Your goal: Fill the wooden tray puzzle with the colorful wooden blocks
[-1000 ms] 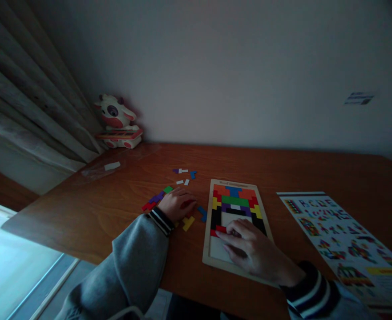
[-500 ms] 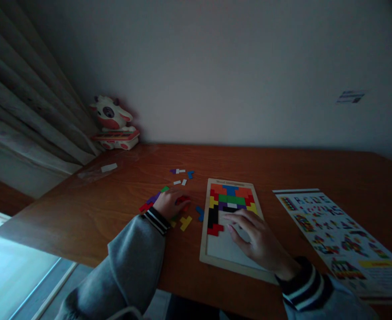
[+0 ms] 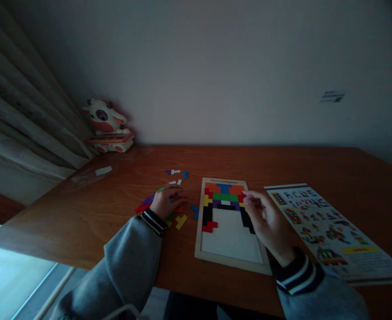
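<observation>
The wooden puzzle board (image 3: pixel 233 264) lies flat on the table, its upper part covered with coloured block pieces and its lower middle bare and white. Over the board's right edge is my right hand (image 3: pixel 269 220), thumb and index fingertips pinched together beside the red and yellow pieces; anything between them is hidden. A black piece (image 3: pixel 245 218) lies in the board just left of that hand. My left hand (image 3: pixel 165 201) rests on the loose pile left of the board, fingers curved and apart over a red piece (image 3: pixel 180 208). A yellow piece (image 3: pixel 181 221) and a blue piece (image 3: pixel 195 211) lie nearby.
A printed pattern sheet (image 3: pixel 329 231) lies right of the board. Small white and blue pieces (image 3: pixel 185 174) are scattered behind my left hand. A cow-shaped toy (image 3: pixel 107 126) stands at the back left by the curtain (image 3: pixel 25 102). The wall borders the table's far edge.
My right hand has moved back and right from the board's middle to its edge, uncovering the black piece on that side. My left hand stays at the pile, its fingers slightly shifted.
</observation>
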Tool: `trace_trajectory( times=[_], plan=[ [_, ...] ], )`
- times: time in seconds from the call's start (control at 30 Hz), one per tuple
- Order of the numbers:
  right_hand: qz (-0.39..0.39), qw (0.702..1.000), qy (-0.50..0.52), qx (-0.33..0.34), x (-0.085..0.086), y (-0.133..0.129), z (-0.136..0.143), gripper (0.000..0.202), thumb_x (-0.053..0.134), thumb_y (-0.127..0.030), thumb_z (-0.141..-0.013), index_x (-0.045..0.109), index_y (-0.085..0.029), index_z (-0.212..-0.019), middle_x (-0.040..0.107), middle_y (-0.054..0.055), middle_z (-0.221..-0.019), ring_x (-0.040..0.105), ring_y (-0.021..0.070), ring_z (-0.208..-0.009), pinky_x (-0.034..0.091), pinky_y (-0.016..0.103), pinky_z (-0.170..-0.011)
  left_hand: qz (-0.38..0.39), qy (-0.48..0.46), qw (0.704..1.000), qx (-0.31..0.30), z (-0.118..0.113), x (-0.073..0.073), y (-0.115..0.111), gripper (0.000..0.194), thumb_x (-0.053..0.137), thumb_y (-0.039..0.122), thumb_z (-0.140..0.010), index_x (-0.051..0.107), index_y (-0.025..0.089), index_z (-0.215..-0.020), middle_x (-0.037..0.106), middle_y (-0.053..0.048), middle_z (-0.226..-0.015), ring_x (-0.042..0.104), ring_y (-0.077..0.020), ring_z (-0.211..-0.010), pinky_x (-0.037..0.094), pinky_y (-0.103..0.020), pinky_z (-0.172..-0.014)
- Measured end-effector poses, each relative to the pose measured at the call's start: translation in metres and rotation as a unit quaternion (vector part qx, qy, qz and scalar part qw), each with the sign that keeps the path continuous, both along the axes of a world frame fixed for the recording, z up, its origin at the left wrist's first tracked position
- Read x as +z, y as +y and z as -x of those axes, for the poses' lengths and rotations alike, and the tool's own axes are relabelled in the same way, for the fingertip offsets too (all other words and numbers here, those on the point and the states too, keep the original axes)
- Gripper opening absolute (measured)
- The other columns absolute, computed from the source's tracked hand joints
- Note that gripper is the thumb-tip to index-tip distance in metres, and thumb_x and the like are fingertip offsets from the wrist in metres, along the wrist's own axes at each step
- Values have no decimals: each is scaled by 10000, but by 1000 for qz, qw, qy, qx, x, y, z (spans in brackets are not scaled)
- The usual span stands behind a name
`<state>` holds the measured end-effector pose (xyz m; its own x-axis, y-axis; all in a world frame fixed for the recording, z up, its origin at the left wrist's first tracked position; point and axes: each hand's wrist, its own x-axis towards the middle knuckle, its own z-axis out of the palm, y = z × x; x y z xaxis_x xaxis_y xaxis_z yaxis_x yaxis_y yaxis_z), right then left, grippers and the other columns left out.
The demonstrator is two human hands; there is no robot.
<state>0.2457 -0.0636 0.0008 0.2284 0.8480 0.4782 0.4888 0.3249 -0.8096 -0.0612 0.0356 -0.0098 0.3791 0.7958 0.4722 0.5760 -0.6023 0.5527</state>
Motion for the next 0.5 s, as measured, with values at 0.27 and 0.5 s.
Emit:
trace_trajectory(
  times=[0.27, 0.5],
  plan=[
    [51, 997, 31, 53, -5, 2, -3, 281, 544, -454, -923, 635, -219, -1048, 691, 72, -947, 644, 194, -831, 530, 316, -688, -57, -26, 998, 12, -39, 17, -12, 297, 696, 514, -819, 792, 233, -817, 647, -58, -841, 623, -171, -782, 542, -290, -715],
    [68, 991, -40, 112, -6, 2, 1, 270, 560, -430, -919, 646, -226, -1074, 694, 61, -957, 643, 183, -807, 532, 321, -696, 84, -57, 992, -76, -103, 25, -31, 356, 590, 474, -914, 740, 160, -840, 699, -25, -719, 596, -113, -603, 456, -206, -560]
  ],
)
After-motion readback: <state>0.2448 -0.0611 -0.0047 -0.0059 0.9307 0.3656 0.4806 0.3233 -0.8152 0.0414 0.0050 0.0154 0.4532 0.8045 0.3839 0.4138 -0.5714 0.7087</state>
